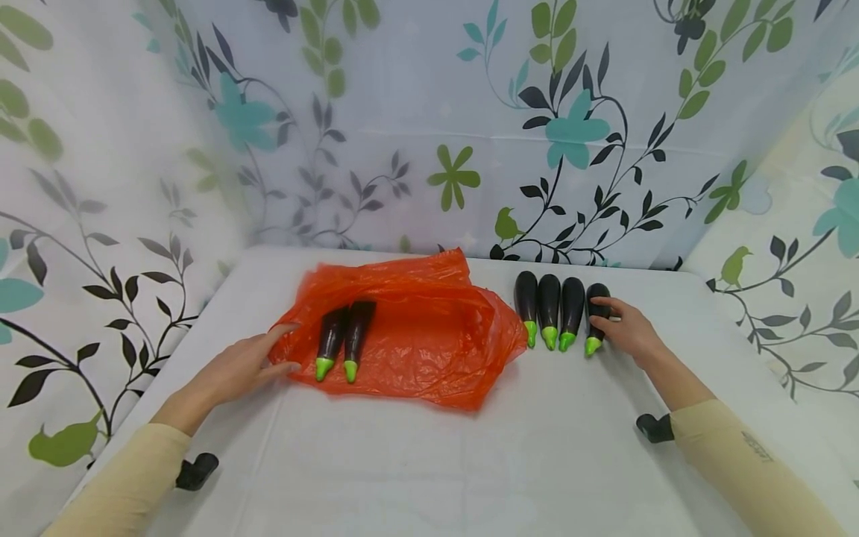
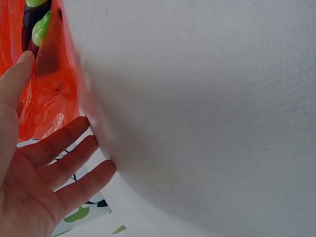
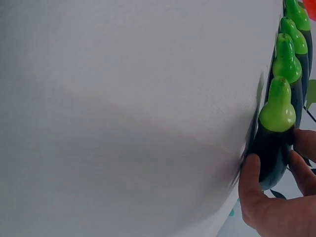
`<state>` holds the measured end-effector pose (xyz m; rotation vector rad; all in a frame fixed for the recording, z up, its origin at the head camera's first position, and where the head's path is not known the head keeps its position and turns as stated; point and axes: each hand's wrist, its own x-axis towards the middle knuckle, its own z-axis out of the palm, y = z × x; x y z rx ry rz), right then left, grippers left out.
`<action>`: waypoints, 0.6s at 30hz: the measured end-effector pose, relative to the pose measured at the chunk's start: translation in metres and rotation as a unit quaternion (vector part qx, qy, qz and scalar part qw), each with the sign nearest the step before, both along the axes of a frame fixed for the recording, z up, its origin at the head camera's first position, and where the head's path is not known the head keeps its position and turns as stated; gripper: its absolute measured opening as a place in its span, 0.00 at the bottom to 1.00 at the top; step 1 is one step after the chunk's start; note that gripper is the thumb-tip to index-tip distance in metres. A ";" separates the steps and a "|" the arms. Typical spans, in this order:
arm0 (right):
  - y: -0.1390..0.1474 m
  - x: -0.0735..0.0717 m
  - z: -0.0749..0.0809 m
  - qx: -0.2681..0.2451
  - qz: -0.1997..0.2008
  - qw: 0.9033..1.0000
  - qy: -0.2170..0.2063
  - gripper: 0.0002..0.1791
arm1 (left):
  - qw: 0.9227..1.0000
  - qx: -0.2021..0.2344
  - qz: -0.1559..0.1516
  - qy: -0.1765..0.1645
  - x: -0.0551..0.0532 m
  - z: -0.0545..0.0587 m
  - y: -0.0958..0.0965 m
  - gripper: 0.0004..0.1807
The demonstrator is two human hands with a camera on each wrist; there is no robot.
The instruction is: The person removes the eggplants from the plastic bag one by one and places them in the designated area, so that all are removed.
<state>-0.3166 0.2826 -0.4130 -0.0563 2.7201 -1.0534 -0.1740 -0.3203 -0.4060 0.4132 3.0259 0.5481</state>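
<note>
My right hand (image 1: 632, 333) pinches a dark eggplant (image 3: 270, 145) with a bright green stem end, thumb on one side and fingers on the other. To its left three similar eggplants (image 1: 549, 304) lie side by side on the table, stems toward me. At the left, an orange-red plastic bag (image 1: 419, 347) lies spread with its mouth facing me. Two eggplants (image 1: 330, 335) rest inside it near the left end. Beside that end is my left hand (image 1: 243, 367), its fingers spread and fairly straight at the bag's edge; in the left wrist view the thumb lies near an eggplant stem.
A white-covered table (image 1: 416, 462) carries everything. Behind it and at both sides hang curtains (image 1: 403, 97) printed with leaves, flowers and birds. A small black device (image 1: 197, 471) sits at the left wrist, and another (image 1: 654, 428) at the right.
</note>
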 end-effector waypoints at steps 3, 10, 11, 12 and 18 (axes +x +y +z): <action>0.000 -0.001 0.000 0.002 0.005 1.000 0.001 0.33 | 1.000 -0.001 -0.002 0.002 -0.002 -0.001 0.000 0.38; -0.001 -0.002 0.002 0.007 0.003 1.000 -0.001 0.33 | 1.000 -0.003 -0.003 0.011 -0.001 0.000 -0.001 0.38; -0.001 -0.002 0.002 0.005 0.002 1.000 -0.001 0.34 | 1.000 -0.002 -0.002 0.012 -0.001 0.000 0.000 0.38; -0.002 -0.002 0.002 0.001 0.002 1.000 -0.002 0.34 | 1.000 -0.001 -0.002 0.013 -0.001 0.001 0.000 0.38; -0.003 -0.001 0.004 -0.006 -0.002 1.000 -0.010 0.34 | 1.000 0.005 -0.001 0.011 0.001 0.002 0.002 0.38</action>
